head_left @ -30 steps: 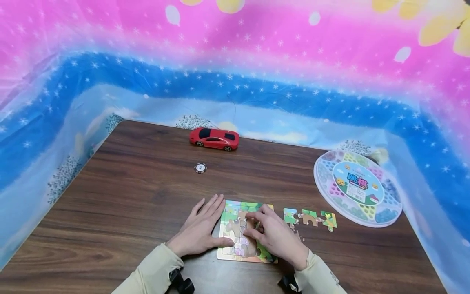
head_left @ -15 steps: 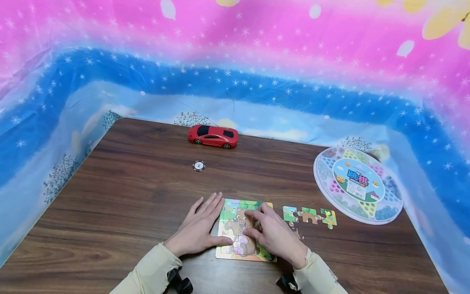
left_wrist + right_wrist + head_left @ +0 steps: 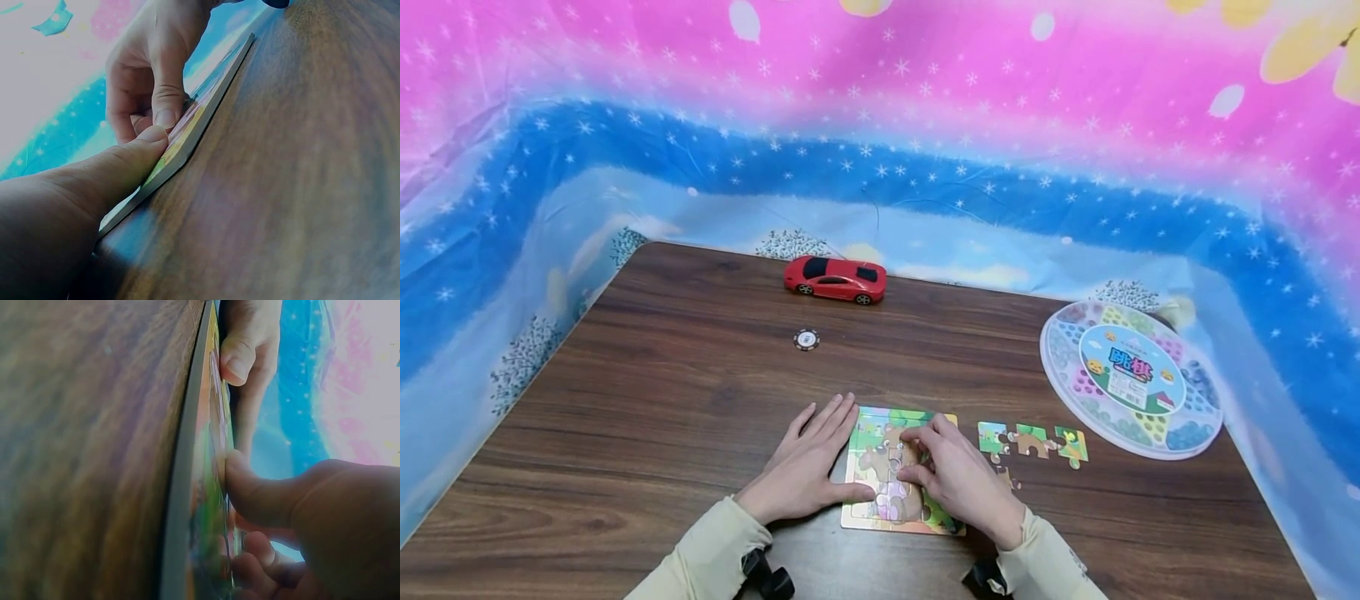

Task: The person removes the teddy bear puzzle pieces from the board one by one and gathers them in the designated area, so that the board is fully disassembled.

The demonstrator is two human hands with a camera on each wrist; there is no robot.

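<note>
**Both hands on the puzzle**

Dark wood worktop (image 3: 700,400), starry pink-and-blue cloth (image 3: 880,167) behind it. Your puzzle (image 3: 880,479) lies at the near edge. From the head view, your left hand (image 3: 805,467) lies flat beside it, fingers straight, thumb on its left edge. Your right hand (image 3: 958,479) rests on the board, fingers curled down onto a piece. The wrist views add what the head view hides: the board's thin edge and both thumbs pressing its face. Three loose pieces (image 3: 1032,442) lie just right; a round game box (image 3: 1131,379) further right. A red car (image 3: 836,279) and a chip (image 3: 806,339) sit well back.
</note>
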